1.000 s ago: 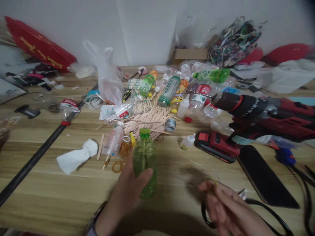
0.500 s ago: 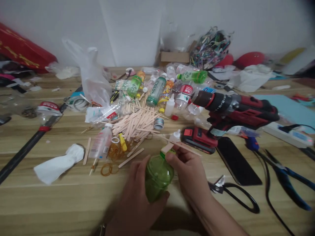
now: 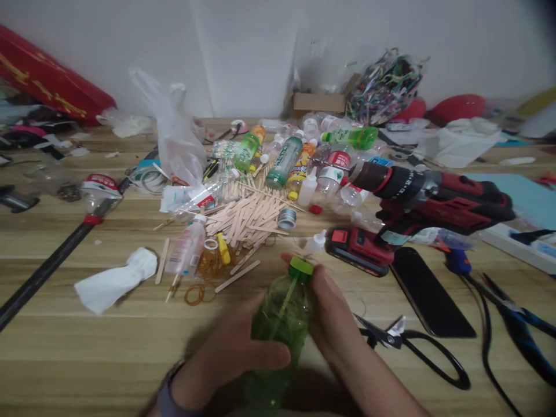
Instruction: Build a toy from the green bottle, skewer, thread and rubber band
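A green plastic bottle (image 3: 278, 304) with a bright green cap (image 3: 301, 266) is held upright, tilted slightly, at the table's near side. My left hand (image 3: 234, 347) wraps around its body, thumb across the front. My right hand (image 3: 332, 304) grips it near the neck, with fingers passing behind the cap and a fingertip showing beyond it. A thin pale line runs down inside the bottle below the cap. Whether my right hand also has a wooden stick in it is hidden. Beyond the bottle lies a pile of wooden craft sticks (image 3: 249, 217).
A red and black cordless drill (image 3: 425, 197) stands to the right, near a black phone (image 3: 430, 292), scissors (image 3: 408, 339) and pliers (image 3: 521, 318). Rubber bands (image 3: 195, 293) and a crumpled tissue (image 3: 117, 279) lie left. Several plastic bottles (image 3: 284, 162) crowd the back.
The bottle has been tipped so its side and cap now face me. The flat wooden stick that was at the cap is no longer visible. My left hand has slid lower on the body.
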A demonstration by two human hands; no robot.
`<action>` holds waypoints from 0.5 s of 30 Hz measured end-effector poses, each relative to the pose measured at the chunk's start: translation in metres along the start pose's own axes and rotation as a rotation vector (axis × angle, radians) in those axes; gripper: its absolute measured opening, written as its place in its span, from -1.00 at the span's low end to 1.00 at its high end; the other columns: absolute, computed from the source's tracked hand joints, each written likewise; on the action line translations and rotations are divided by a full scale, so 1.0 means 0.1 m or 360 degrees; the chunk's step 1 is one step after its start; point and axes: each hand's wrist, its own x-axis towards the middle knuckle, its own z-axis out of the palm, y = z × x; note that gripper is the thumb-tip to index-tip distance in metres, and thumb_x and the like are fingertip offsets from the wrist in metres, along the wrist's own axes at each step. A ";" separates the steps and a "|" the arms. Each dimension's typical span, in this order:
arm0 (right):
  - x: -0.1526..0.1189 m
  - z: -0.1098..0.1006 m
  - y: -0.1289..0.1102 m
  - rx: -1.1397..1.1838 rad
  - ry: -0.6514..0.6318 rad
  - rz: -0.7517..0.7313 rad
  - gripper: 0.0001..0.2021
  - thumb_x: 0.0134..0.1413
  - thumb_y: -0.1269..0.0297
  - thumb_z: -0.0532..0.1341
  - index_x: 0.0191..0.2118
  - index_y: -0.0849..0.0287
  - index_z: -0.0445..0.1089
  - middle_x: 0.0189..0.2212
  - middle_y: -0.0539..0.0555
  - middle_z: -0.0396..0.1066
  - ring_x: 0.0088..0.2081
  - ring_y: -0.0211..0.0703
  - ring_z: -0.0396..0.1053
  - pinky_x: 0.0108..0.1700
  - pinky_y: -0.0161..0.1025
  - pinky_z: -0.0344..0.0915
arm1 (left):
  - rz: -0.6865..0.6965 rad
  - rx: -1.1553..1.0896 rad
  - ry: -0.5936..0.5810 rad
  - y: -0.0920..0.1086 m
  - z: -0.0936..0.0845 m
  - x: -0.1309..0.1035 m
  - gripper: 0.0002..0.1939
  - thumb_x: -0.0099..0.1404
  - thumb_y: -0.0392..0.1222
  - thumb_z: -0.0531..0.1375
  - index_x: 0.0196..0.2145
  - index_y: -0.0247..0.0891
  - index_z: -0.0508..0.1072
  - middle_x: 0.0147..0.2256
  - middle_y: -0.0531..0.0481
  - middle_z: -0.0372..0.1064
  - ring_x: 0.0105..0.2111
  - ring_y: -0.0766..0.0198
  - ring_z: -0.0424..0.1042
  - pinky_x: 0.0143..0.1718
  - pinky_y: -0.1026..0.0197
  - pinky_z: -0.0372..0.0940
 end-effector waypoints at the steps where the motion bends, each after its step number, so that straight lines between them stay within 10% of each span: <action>1: -0.02 -0.01 0.02 0.0018 0.0004 0.0012 -0.54 -0.14 -0.18 0.47 -0.21 0.05 0.63 -0.41 0.01 0.55 -0.44 -0.16 0.35 -0.37 -0.26 0.27 | 0.0050 0.0084 0.0051 0.00 0.01 0.02 -0.27 -0.03 0.18 0.46 0.05 -0.17 0.50 -0.09 -0.07 0.59 -0.08 -0.05 0.52 0.01 -0.01 0.36; 4: -0.05 -0.04 0.03 0.0067 -0.0016 0.0064 -0.64 -0.10 -0.07 0.49 -0.25 0.06 0.63 -0.39 0.01 0.56 -0.39 -0.14 0.40 -0.25 -0.22 0.32 | 0.0106 0.0186 0.0110 -0.02 0.02 0.03 -0.26 0.02 0.18 0.45 0.10 -0.18 0.47 -0.03 -0.08 0.55 -0.01 -0.07 0.47 0.07 -0.02 0.31; 10: 0.03 -0.09 0.01 0.0199 -0.0116 0.0143 -0.62 -0.12 -0.14 0.47 -0.27 0.03 0.64 -0.34 0.01 0.57 -0.36 -0.17 0.43 -0.27 -0.26 0.37 | -0.0140 -0.0664 -0.0172 -0.17 0.01 0.01 -0.34 0.02 0.32 0.39 -0.11 -0.28 0.56 -0.45 0.01 0.56 -0.50 0.26 0.49 -0.50 0.35 0.30; 15: 0.08 -0.09 -0.02 0.0244 -0.0217 0.0221 -0.55 -0.21 -0.21 0.48 -0.25 -0.02 0.62 -0.32 0.00 0.57 -0.35 -0.14 0.45 -0.25 -0.23 0.43 | -0.0268 -0.0723 -0.0287 -0.27 0.08 0.14 -0.11 0.18 0.60 -0.09 -0.45 -0.33 0.56 -0.61 -0.08 0.45 -0.67 0.21 0.41 -0.63 0.23 0.29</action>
